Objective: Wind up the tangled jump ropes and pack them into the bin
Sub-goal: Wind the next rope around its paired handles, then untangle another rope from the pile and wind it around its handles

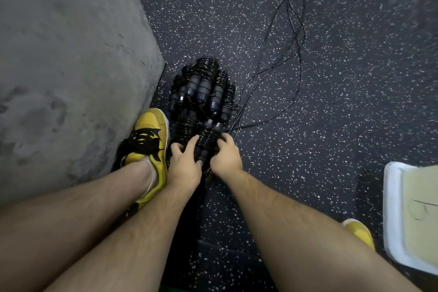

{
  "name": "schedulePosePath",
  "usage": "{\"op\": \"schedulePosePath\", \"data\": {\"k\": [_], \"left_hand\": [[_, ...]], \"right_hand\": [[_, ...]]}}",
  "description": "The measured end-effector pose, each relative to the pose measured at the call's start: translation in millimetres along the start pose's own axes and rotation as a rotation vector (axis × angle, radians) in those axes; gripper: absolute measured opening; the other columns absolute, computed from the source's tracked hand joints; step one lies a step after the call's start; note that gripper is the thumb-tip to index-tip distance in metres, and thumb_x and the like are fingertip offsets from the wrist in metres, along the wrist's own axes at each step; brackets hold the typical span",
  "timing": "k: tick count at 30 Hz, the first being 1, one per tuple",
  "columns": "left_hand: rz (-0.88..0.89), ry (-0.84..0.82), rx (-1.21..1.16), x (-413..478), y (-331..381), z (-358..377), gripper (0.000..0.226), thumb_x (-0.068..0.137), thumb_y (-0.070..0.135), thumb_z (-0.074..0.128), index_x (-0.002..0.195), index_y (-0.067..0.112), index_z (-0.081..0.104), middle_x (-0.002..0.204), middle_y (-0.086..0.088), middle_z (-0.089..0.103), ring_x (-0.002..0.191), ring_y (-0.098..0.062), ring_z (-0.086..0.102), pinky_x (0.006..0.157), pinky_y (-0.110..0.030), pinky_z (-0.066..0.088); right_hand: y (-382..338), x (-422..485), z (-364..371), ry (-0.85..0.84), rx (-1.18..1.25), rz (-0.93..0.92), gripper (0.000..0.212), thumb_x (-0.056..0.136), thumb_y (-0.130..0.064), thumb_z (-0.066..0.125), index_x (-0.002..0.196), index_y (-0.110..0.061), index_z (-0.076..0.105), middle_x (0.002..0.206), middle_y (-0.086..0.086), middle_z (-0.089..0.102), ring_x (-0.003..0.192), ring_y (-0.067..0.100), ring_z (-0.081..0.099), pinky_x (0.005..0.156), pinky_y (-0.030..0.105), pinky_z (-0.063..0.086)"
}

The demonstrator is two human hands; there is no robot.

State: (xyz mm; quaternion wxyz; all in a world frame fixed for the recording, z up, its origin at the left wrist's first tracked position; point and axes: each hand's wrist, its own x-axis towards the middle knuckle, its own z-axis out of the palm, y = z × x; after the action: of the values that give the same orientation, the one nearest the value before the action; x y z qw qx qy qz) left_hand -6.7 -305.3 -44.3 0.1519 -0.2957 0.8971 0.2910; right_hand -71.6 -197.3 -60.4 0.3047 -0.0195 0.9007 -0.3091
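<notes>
**Both hands on one wound rope**

The left hand (pixel 183 165) and right hand (pixel 225 156) both clasp the same bundle (pixel 206 138), a black rope coiled tightly round its handles. Fingers curl over it from either side, and the left thumb tucks beneath. The bundle lies at the near end of a pile (pixel 201 87) of similar wound ropes on the speckled floor (pixel 331 102). Loose cords (pixel 294 38) trail from the pile up and to the right. A yellow shoe (pixel 151 125) touches the pile's left side, beside a grey slab (pixel 71 54). The bin (pixel 391 208) stands well apart at the right edge.
</notes>
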Motion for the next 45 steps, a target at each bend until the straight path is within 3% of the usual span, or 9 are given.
{"op": "schedulePosePath", "data": {"k": [5, 11, 15, 21, 26, 30, 34, 40, 45], "left_hand": [[0.031, 0.041, 0.067, 5.4, 4.2, 3.1, 0.064, 0.099, 0.016, 0.056, 0.156, 0.028, 0.029, 0.133, -0.008, 0.034, 0.103, -0.024, 0.054, 0.094, -0.042, 0.052], [0.044, 0.070, 0.124, 5.1, 9.3, 1.9, 0.064, 0.100, 0.017, 0.053, 0.157, 0.022, 0.024, 0.133, -0.010, 0.037, 0.104, -0.027, 0.055, 0.088, -0.041, 0.053], [0.082, 0.074, 0.174, 5.0, 7.6, -0.1, 0.063, 0.099, 0.016, 0.055, 0.155, 0.022, 0.026, 0.133, -0.010, 0.038, 0.110, -0.027, 0.054, 0.092, -0.041, 0.052], [0.032, 0.081, 0.182, 3.6, 12.7, 3.8, 0.057, 0.099, 0.013, 0.055, 0.150, 0.021, 0.031, 0.132, -0.013, 0.035, 0.107, -0.030, 0.052, 0.088, -0.042, 0.052], [0.119, 0.249, 0.430, -6.8, 36.3, 15.2, 0.049, 0.084, 0.020, 0.071, 0.130, 0.015, 0.054, 0.124, -0.013, 0.049, 0.109, -0.033, 0.050, 0.089, -0.043, 0.045], [0.268, -0.120, 0.230, -12.0, 61.6, 51.8, 0.037, 0.096, 0.030, 0.062, 0.130, 0.018, 0.055, 0.130, -0.004, 0.052, 0.121, -0.026, 0.050, 0.102, -0.039, 0.041], [0.089, -0.414, -0.106, -17.0, 89.2, 81.9, 0.041, 0.098, 0.024, 0.061, 0.138, 0.015, 0.055, 0.134, -0.003, 0.061, 0.119, -0.021, 0.059, 0.106, -0.029, 0.042], [-0.005, -0.483, -0.146, -16.8, 108.5, 96.8, 0.029, 0.096, 0.015, 0.063, 0.125, 0.013, 0.064, 0.116, -0.002, 0.070, 0.102, -0.018, 0.063, 0.089, -0.024, 0.046], [-0.059, -0.439, -0.187, -13.5, 120.8, 101.7, 0.040, 0.095, 0.014, 0.058, 0.135, 0.016, 0.057, 0.114, -0.003, 0.068, 0.109, -0.022, 0.063, 0.097, -0.030, 0.049]], "right_hand": [[14.4, 23.8, -10.5, -0.165, -0.377, -0.165, 0.059, 0.090, -0.014, 0.052, 0.146, -0.024, 0.036, 0.164, -0.020, 0.001, 0.127, 0.024, 0.036, 0.097, 0.046, 0.048], [20.4, 28.9, -1.6, 0.045, -0.362, -0.267, 0.035, 0.102, -0.029, 0.040, 0.136, -0.020, 0.039, 0.137, -0.004, 0.040, 0.115, 0.029, 0.047, 0.085, 0.046, 0.050], [24.9, 21.0, -0.5, 0.079, -0.429, -0.091, 0.039, 0.103, -0.047, 0.039, 0.125, -0.015, 0.047, 0.128, 0.002, 0.051, 0.119, 0.031, 0.044, 0.088, 0.045, 0.047], [45.2, 10.6, -24.4, 0.030, -0.404, 0.000, 0.047, 0.087, 0.000, 0.056, 0.130, -0.010, 0.041, 0.131, 0.010, 0.047, 0.121, 0.028, 0.041, 0.101, 0.039, 0.046], [75.4, -4.7, -48.5, 0.164, -0.310, 0.013, 0.047, 0.084, 0.006, 0.058, 0.124, -0.014, 0.043, 0.125, 0.004, 0.040, 0.108, 0.025, 0.049, 0.088, 0.038, 0.050], [92.4, -12.4, -59.0, 0.336, 0.066, 0.126, 0.046, 0.090, -0.008, 0.066, 0.126, -0.017, 0.039, 0.125, -0.001, 0.034, 0.086, 0.022, 0.060, 0.083, 0.035, 0.053], [112.5, -3.6, -65.1, 0.189, 0.333, 0.399, 0.052, 0.086, -0.021, 0.074, 0.128, -0.010, 0.044, 0.123, 0.008, 0.061, 0.107, 0.025, 0.061, 0.093, 0.030, 0.048], [128.4, -9.0, -70.1, 0.029, 0.347, 0.466, 0.037, 0.090, -0.032, 0.072, 0.120, -0.013, 0.060, 0.116, 0.004, 0.067, 0.110, 0.022, 0.064, 0.089, 0.026, 0.048], [129.4, -6.3, -61.0, 0.014, 0.490, 0.472, 0.015, 0.091, -0.022, 0.065, 0.080, -0.026, 0.055, 0.104, 0.007, 0.071, 0.085, 0.022, 0.061, 0.091, 0.041, 0.056]]}}
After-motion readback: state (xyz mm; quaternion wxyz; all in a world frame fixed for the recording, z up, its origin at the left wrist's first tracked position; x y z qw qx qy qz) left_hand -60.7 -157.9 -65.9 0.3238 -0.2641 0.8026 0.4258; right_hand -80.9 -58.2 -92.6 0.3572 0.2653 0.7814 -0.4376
